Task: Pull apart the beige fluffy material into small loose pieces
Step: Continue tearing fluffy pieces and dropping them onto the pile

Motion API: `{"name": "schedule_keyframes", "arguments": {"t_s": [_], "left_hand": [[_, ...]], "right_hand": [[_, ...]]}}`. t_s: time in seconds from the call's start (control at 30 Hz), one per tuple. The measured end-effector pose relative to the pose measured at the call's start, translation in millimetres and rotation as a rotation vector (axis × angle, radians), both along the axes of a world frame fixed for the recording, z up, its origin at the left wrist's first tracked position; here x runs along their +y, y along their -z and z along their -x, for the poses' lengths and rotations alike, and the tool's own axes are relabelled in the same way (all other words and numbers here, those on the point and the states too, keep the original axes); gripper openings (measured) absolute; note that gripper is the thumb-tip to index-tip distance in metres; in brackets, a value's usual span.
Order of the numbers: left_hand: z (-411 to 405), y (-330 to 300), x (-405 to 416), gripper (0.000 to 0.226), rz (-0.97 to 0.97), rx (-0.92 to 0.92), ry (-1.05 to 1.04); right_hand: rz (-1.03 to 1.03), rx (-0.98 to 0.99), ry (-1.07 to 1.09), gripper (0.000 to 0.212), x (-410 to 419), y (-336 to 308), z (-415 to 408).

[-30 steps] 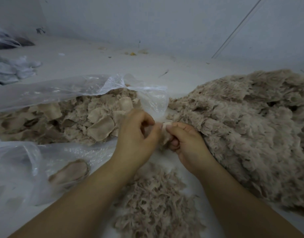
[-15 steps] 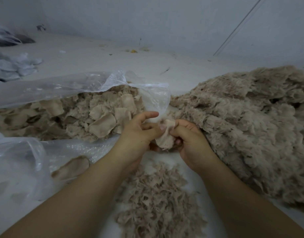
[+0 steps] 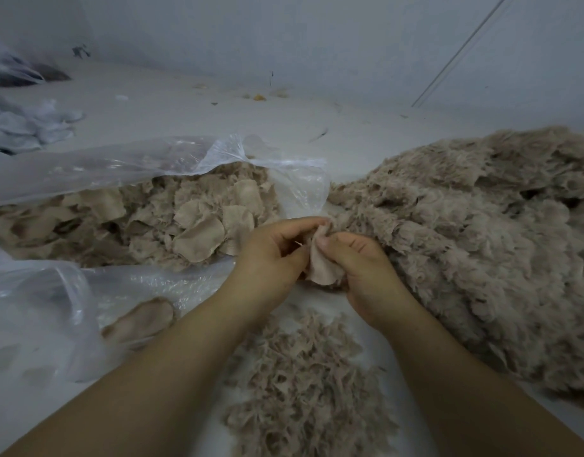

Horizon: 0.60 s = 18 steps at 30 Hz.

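This looks like a plain workroom for bulk hand processing of textile scrap, not a home. A bare pale surface [image 3: 172, 113] meets an unfinished grey-white wall [image 3: 317, 37] along its far edge. A large heap of beige fluffy material [image 3: 465, 232] fills the right side, a clear plastic bag [image 3: 125, 163] stuffed with beige fabric pieces [image 3: 198, 239] lies at the left, and shredded bits [image 3: 304, 384] are piled near the front edge. Small debris [image 3: 259, 97] dots the far edge; crumpled pale cloth [image 3: 23, 123] sits at the far left.

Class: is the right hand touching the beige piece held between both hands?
Touching: the head view shows the right hand pinching the beige piece with its thumb.
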State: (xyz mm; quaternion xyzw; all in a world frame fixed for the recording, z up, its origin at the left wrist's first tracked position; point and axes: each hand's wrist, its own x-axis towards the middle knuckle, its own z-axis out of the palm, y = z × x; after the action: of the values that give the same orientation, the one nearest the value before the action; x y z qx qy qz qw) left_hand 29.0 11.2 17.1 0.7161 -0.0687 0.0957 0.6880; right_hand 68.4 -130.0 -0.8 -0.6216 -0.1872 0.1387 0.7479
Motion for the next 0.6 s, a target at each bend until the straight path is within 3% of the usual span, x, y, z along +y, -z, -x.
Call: {"name": "schedule_keyframes", "arguments": {"t_s": [0.17,0.33,0.47,0.6], "left_hand": [[-1.3,-0.7,3.0,0.044,-0.18,0.023,0.13],[-8.1,1.5,9.7,0.034,-0.192,0.033,-0.115],[-13.7,3.6,4.3,0.024,-0.303,0.005,-0.152],[-18.2,4.5,3.0,0.025,-0.292,0.025,-0.202]], "right_hand": [[0.039,0.01,-0.024,0.022,0.3,-0.6,2.1],[0.004,0.015,0.037,0.024,0.7,-2.2,1.9],[-0.035,0.048,0.054,0.025,0.0,-2.3,1.0],[-0.099,0.121,0.081,0.025,-3.8,-1.5,0.9]]}}
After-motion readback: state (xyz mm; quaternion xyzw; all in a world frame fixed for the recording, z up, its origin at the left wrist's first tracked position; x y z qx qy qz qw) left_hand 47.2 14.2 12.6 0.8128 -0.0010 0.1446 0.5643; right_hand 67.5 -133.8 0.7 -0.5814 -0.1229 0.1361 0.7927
